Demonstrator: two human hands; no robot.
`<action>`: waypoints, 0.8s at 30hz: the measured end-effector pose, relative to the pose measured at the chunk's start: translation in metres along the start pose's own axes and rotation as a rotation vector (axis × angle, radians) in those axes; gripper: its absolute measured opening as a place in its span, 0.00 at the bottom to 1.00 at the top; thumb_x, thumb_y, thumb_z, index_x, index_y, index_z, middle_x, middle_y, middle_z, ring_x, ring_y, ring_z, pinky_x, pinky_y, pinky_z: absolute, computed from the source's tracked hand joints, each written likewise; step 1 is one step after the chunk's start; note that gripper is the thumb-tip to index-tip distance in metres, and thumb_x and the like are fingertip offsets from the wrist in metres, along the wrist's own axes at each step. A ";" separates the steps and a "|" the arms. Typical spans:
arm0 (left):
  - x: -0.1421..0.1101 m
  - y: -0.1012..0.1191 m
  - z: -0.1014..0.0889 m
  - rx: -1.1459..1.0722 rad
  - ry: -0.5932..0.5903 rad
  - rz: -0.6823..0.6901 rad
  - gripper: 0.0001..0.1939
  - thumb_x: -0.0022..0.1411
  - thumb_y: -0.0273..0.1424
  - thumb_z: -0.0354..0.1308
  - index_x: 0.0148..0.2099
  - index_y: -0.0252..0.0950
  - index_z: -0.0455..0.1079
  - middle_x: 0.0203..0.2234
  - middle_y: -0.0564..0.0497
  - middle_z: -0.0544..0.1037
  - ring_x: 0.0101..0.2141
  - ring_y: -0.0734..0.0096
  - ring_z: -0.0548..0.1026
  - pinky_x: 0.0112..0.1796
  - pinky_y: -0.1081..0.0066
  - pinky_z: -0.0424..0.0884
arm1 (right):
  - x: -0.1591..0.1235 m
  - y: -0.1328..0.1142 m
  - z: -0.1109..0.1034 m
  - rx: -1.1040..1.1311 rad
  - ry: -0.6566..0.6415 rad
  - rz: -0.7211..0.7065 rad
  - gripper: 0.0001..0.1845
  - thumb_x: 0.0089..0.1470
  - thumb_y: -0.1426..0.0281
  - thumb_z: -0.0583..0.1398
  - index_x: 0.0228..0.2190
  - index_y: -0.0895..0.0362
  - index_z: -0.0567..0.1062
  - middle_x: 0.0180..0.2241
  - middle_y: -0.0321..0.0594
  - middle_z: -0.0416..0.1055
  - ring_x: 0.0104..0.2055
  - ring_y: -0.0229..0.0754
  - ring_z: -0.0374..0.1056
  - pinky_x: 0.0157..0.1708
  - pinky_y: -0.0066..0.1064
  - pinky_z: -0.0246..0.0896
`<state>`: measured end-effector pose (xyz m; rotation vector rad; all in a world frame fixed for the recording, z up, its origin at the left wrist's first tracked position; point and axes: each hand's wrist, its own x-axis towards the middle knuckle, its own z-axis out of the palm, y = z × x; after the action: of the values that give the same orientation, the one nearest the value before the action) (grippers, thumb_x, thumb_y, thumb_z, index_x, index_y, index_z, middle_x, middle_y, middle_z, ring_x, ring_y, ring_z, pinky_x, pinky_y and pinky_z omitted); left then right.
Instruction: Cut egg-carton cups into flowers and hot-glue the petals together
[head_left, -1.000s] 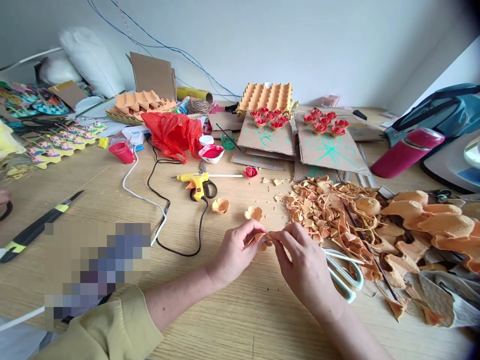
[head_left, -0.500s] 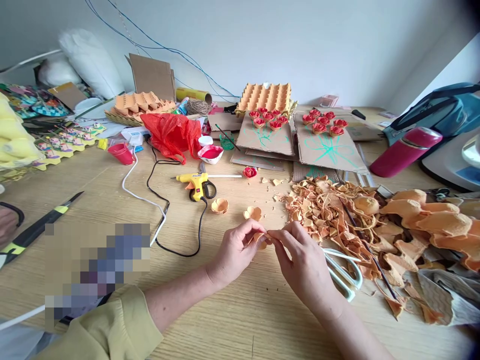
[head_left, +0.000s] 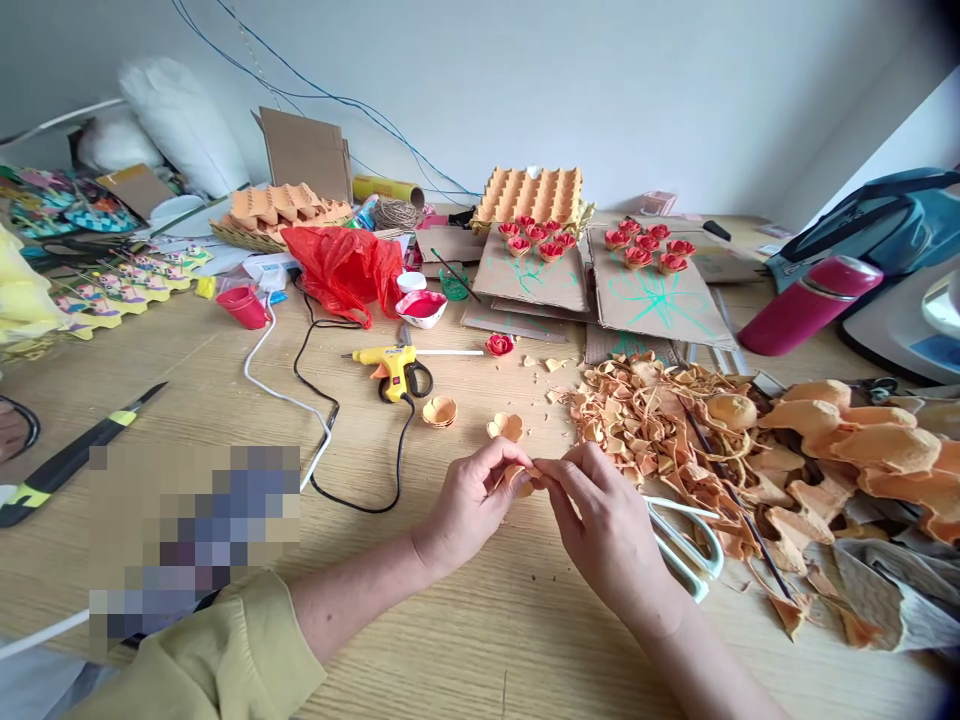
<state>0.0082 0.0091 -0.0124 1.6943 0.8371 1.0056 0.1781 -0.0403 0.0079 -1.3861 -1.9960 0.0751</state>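
Between my two hands, in the middle of the head view, is a small orange cup-shaped flower piece (head_left: 517, 480) of egg-carton pulp, partly hidden by fingers. My left hand (head_left: 474, 502) pinches it from the left. The fingertips of my right hand (head_left: 604, 525) close on its right edge and meet the left fingertips. Just beyond lies another petalled cup (head_left: 505, 427), and a small stack of such cups (head_left: 439, 412) sits to its left. A pair of scissors (head_left: 701, 560) with pale handles lies beside my right hand, partly covered by it.
A yellow glue gun (head_left: 394, 372) with a black cord lies beyond my left hand. Pulp scraps (head_left: 630, 420) heap on the right, near a red flask (head_left: 810, 300). Red flowers stand on cardboard (head_left: 660, 300). A utility knife (head_left: 82, 455) and another person's hand (head_left: 11, 432) are at left.
My hands stay almost still, with only slight finger movement on the cup. At the left edge, the yellow bundle and the other person's hand have shifted a little.
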 end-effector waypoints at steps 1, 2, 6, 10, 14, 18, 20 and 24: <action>0.000 0.000 0.000 -0.010 -0.009 -0.002 0.01 0.68 0.29 0.57 0.42 0.37 0.69 0.31 0.54 0.78 0.31 0.77 0.77 0.33 0.79 0.70 | 0.000 0.000 0.000 0.001 0.000 0.001 0.09 0.66 0.74 0.56 0.40 0.58 0.76 0.33 0.41 0.65 0.32 0.41 0.62 0.31 0.30 0.58; 0.000 -0.001 0.001 -0.025 -0.019 -0.004 0.01 0.68 0.28 0.57 0.42 0.37 0.69 0.31 0.54 0.79 0.32 0.77 0.77 0.33 0.79 0.70 | 0.000 0.000 0.001 0.001 0.000 0.004 0.08 0.66 0.74 0.56 0.38 0.57 0.76 0.33 0.40 0.65 0.32 0.40 0.62 0.31 0.30 0.57; 0.000 -0.006 0.002 -0.080 -0.027 -0.017 0.01 0.68 0.28 0.57 0.41 0.37 0.68 0.32 0.53 0.80 0.33 0.75 0.79 0.36 0.78 0.73 | 0.000 0.003 0.002 -0.047 0.013 -0.036 0.11 0.66 0.75 0.55 0.32 0.57 0.76 0.30 0.39 0.63 0.30 0.40 0.60 0.29 0.31 0.54; 0.001 -0.006 0.003 -0.113 -0.015 -0.027 0.01 0.67 0.28 0.58 0.40 0.37 0.68 0.32 0.52 0.80 0.34 0.75 0.80 0.37 0.77 0.74 | 0.001 0.005 0.001 -0.042 0.005 -0.059 0.11 0.65 0.76 0.55 0.35 0.58 0.77 0.32 0.41 0.65 0.32 0.41 0.62 0.32 0.32 0.56; 0.000 -0.001 0.003 -0.092 0.010 0.007 0.01 0.67 0.27 0.58 0.40 0.37 0.68 0.33 0.52 0.80 0.34 0.75 0.79 0.36 0.77 0.74 | 0.002 0.004 -0.002 0.088 -0.021 0.005 0.10 0.64 0.78 0.56 0.40 0.57 0.77 0.35 0.42 0.67 0.35 0.41 0.64 0.34 0.31 0.59; -0.001 -0.004 0.003 -0.084 -0.002 -0.002 0.02 0.66 0.27 0.59 0.40 0.37 0.68 0.32 0.52 0.80 0.34 0.74 0.79 0.36 0.76 0.74 | 0.002 0.002 -0.002 0.127 -0.021 0.029 0.11 0.63 0.78 0.56 0.39 0.56 0.77 0.34 0.40 0.66 0.34 0.40 0.63 0.33 0.31 0.59; -0.001 -0.006 0.003 -0.087 -0.010 -0.015 0.02 0.66 0.28 0.58 0.40 0.37 0.68 0.32 0.52 0.80 0.34 0.73 0.80 0.36 0.75 0.74 | 0.002 0.002 -0.002 0.104 -0.016 0.030 0.11 0.64 0.77 0.55 0.37 0.56 0.77 0.32 0.40 0.65 0.33 0.40 0.62 0.32 0.31 0.58; 0.000 -0.005 0.003 -0.101 -0.007 -0.017 0.03 0.66 0.29 0.59 0.39 0.37 0.68 0.31 0.51 0.80 0.33 0.72 0.79 0.36 0.74 0.74 | 0.002 0.001 -0.002 0.046 -0.008 0.007 0.11 0.65 0.75 0.55 0.37 0.56 0.78 0.32 0.40 0.65 0.32 0.41 0.62 0.31 0.31 0.57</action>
<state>0.0102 0.0094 -0.0180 1.6016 0.7824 1.0131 0.1803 -0.0389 0.0100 -1.3661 -1.9843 0.1292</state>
